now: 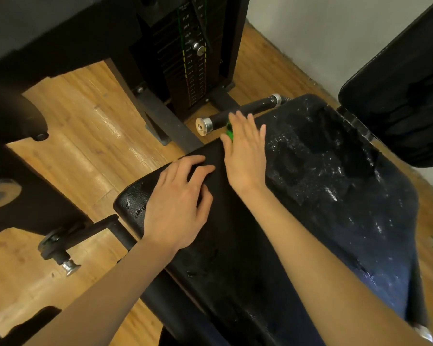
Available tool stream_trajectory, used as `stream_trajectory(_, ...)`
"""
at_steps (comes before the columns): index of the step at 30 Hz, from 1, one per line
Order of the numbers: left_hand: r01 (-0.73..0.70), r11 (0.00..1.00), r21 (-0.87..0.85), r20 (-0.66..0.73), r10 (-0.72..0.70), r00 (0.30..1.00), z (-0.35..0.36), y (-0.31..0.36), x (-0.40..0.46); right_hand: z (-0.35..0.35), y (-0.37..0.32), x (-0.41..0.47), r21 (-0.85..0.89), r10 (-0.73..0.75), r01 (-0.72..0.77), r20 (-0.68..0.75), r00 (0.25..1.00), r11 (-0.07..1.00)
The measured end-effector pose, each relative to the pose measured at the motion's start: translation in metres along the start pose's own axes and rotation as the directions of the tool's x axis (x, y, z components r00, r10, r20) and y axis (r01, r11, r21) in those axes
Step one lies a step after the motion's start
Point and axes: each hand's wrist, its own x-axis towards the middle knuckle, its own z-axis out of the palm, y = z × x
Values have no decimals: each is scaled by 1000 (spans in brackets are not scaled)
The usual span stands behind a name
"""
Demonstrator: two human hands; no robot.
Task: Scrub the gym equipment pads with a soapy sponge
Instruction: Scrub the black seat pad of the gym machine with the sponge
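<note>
While both hands work on one black pad, the right hand lies flat with straight fingers pressing a green sponge against the pad's far left edge; only a sliver of sponge shows beneath the palm. The left hand rests on the pad's left edge, fingers loosely bent and spread, holding nothing. Suds glisten over the pad's right half. One handle bar with metal end caps juts out just beyond the sponge. One weight stack stands behind, and a second pad sits at the right, all over a wooden floor.
</note>
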Motion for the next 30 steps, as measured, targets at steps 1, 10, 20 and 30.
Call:
stream_trajectory(1, -22, 1000, 7, 4, 22, 1000, 0, 0, 0, -2, 0, -17, 20, -57, 57, 1, 998, 998)
stream_trajectory(10, -146, 989, -9, 118, 146, 982, 2, 0, 11, -3, 10, 21, 11, 109, -109, -2, 994, 994)
stream_trajectory(20, -125, 990, -65, 104, 131, 986, 1, 1, 11, -7, 13, 8, 54, 142, -141, 3, 990, 988)
stream_trajectory(30, -118, 991, -62, 128, 125, 984, 2, 0, 11, -12, 25, -14, 1, 153, -153, -31, 988, 988)
